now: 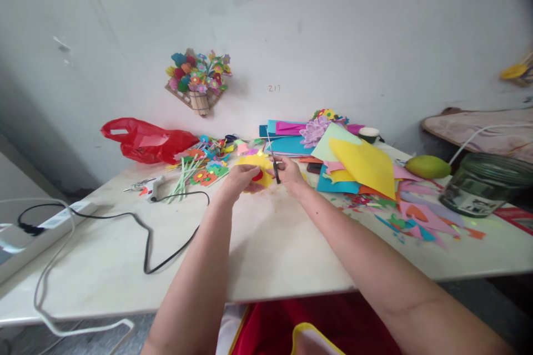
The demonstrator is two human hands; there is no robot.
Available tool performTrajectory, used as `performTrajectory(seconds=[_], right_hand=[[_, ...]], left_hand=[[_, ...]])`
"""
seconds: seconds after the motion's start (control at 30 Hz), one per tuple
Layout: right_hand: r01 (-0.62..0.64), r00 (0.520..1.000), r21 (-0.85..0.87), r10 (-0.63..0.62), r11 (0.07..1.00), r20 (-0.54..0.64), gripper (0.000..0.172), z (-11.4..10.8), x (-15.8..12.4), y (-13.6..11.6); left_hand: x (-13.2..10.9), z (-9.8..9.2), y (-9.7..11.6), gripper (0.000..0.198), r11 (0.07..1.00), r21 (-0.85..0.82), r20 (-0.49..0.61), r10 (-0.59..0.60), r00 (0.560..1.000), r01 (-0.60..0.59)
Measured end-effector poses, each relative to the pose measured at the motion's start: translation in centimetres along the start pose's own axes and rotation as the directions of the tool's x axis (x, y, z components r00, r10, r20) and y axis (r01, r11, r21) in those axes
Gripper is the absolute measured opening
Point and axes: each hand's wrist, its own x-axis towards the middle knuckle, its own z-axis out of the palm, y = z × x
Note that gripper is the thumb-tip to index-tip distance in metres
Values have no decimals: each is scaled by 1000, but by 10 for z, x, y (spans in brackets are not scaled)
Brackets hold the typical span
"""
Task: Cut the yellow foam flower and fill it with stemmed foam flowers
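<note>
My left hand (240, 176) is closed on a yellow foam piece (255, 162) with a small red bit (258, 176) showing beside the fingers. My right hand (288, 172) grips a pair of scissors (272, 159); the blades point up and away, next to the yellow piece. Both hands meet above the middle of the pale table (266, 244).
Loose coloured foam sheets (362, 163) and cut scraps (420, 219) lie at the right. A glue gun (152, 186) with a black cable (145, 238), green sticks (185, 172) and a red plastic bag (145, 140) sit at the left. A glass jar (478, 183) and a mango (428, 166) stand at the right.
</note>
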Motion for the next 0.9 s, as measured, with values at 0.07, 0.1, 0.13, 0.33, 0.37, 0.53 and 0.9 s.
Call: performTrajectory(seconds=[0.07, 0.1, 0.13, 0.33, 0.37, 0.53, 0.9], right_hand=[[-5, 1000, 15, 5, 1000, -3, 44, 1, -1, -2], [-9, 1000, 20, 9, 1000, -3, 45, 1, -1, -2], [-16, 1000, 26, 16, 1000, 2, 46, 2, -2, -3], [-25, 998, 100, 19, 995, 61, 49, 5, -4, -7], [-22, 998, 108, 15, 994, 65, 49, 5, -5, -8], [-43, 996, 44, 39, 998, 78, 47, 5, -7, -11], [-76, 955, -145, 113, 986, 273, 32, -12, -3, 1]], left_hand=[[0, 2, 0, 36, 1000, 16, -17, 8, 1000, -8], [1, 3, 1, 35, 999, 41, -38, 11, 999, -9], [1, 4, 1, 34, 997, 81, -65, 15, 998, -10], [2, 11, 4, 36, 844, 531, -262, 252, 931, -79], [2, 12, 5, 35, 801, 594, -283, 295, 913, -75], [2, 13, 4, 36, 741, 671, -358, 361, 861, -32], [10, -2, -7, 31, 749, 662, -447, 369, 815, 24]])
